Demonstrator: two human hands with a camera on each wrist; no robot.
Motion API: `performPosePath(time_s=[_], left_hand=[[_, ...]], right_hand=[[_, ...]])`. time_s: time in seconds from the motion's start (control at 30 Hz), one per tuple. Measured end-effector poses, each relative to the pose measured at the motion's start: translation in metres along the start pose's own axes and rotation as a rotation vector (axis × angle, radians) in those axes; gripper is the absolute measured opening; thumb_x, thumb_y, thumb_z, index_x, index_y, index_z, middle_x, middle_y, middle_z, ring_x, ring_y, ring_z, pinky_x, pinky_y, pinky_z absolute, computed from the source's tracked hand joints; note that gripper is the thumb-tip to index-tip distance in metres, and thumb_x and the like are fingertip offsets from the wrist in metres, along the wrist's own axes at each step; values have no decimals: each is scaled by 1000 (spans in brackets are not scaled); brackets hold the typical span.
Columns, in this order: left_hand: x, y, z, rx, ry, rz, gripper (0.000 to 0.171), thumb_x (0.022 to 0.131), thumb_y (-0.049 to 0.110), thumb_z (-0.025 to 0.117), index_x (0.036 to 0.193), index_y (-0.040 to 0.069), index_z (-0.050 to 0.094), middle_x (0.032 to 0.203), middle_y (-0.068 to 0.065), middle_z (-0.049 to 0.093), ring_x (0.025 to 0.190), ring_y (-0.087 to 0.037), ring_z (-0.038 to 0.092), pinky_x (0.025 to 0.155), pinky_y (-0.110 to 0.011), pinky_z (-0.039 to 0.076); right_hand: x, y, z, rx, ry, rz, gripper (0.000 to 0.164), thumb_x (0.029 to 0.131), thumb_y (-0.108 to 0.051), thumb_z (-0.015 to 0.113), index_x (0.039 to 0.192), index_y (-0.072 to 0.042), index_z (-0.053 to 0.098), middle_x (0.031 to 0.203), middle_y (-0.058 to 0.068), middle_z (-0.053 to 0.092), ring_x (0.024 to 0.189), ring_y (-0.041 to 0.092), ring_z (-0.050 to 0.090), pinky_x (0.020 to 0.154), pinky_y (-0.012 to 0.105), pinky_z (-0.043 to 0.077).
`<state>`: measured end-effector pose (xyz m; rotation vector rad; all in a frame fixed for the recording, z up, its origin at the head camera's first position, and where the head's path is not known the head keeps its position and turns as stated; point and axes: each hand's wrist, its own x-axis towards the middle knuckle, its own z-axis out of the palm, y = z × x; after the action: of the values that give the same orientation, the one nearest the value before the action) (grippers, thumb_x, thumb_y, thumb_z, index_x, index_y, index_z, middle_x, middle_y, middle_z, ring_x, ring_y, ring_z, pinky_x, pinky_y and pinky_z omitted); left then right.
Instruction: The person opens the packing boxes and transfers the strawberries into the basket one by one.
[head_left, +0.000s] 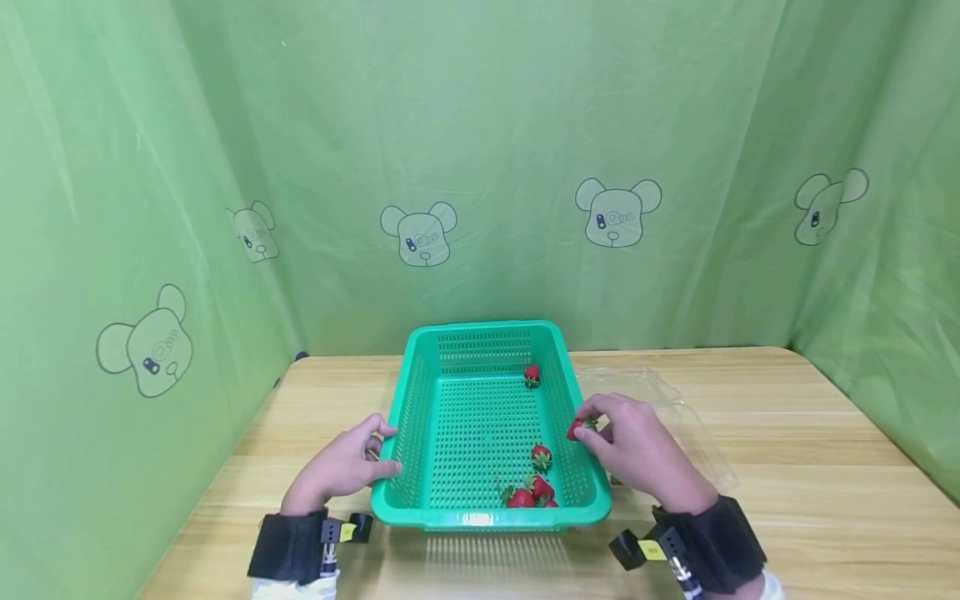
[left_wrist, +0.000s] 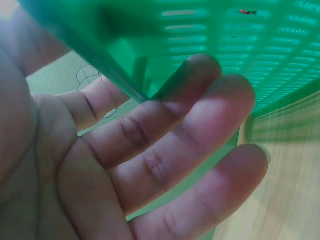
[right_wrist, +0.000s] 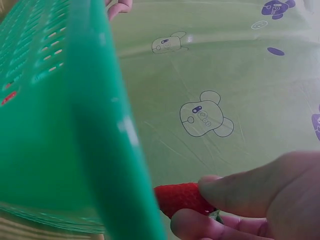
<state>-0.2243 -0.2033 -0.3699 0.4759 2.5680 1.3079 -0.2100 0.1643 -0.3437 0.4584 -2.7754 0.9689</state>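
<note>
A green plastic basket (head_left: 480, 518) with slotted walls stands on the table. Its left rim is gripped by my left hand (head_left: 348, 462), with the thumb over the edge and several fingers (left_wrist: 220, 107) against the outer wall. Over the right rim, my right hand (head_left: 637, 442) pinches a strawberry (right_wrist: 182, 197) between thumb and fingers, its green leaves toward the palm. Inside the basket, several strawberries (head_left: 521, 498) cluster in the near right corner. Another strawberry (head_left: 541, 457) lies just beyond them, and one more strawberry (head_left: 532, 374) is near the far right corner.
To the basket's right lies a clear plastic box (head_left: 693, 433), partly hidden behind my right hand, with a bit of red showing near its front. The wooden table (head_left: 810, 467) ends at a green curtain (head_left: 495, 167) behind and at both sides.
</note>
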Motion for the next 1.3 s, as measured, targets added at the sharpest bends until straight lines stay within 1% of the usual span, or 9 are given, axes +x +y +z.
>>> performPosePath(time_s=[0.37,0.53,0.6,0.7,0.8,1.0,1.07,1.2,1.3], left_hand=[[0,-1,-1,20,-5,9,37,82,12,70,108,0,46,91,-13,64,77,-20,61,65,-35,51],[1,1,-1,25,-3,8,37,82,12,70,108,0,47,92,-14,64,78,-20,61,65,-35,51],[0,1,-1,18,0,2,37,82,12,70,108,0,47,92,-13,64,78,-20,61,65,-35,52],[0,1,0,13,2,-3,37,82,12,70,109,1,47,91,-13,64,77,-20,61,65,-35,51],[0,1,0,8,1,-4,37,83,12,70,108,1,47,91,-13,64,77,-20,61,65,-35,52],[0,0,0,2,-2,4,37,82,12,70,108,0,46,91,-13,63,77,-20,61,66,-35,52],[0,-1,0,1,-4,5,37,82,11,70,108,0,46,91,-13,63,77,-20,61,66,-35,52],[0,0,0,16,-3,7,37,82,11,70,107,0,47,92,-14,64,78,-20,61,66,-35,52],[0,0,0,23,-1,7,37,82,12,70,107,0,47,92,-14,64,79,-20,61,66,-35,52]], right_hand=[[1,1,4,-8,-6,-9,8,86,-8,68,93,-10,64,92,8,64,66,13,62,58,32,57],[1,2,5,-10,5,-39,9,85,-6,68,92,-11,64,91,7,64,68,13,64,59,33,58],[1,2,5,-7,17,-58,10,85,-4,68,93,-10,65,92,7,65,69,13,65,59,33,58],[2,3,4,0,30,-63,11,86,-3,67,96,-6,64,95,11,66,73,17,67,61,35,59],[2,4,2,11,38,-44,13,87,-2,65,100,-2,64,97,15,67,77,22,68,63,38,60],[2,14,-5,8,81,-18,12,88,-6,65,99,-2,64,93,14,69,75,22,69,61,40,59],[2,19,-9,-2,94,3,12,88,-7,64,99,-3,64,94,14,69,76,24,68,61,41,58],[2,29,-15,-23,102,44,13,90,-8,62,101,-3,62,97,17,68,81,29,68,64,46,57],[3,36,-14,-22,101,59,13,90,-8,61,101,-2,62,99,20,68,85,32,68,68,49,57]])
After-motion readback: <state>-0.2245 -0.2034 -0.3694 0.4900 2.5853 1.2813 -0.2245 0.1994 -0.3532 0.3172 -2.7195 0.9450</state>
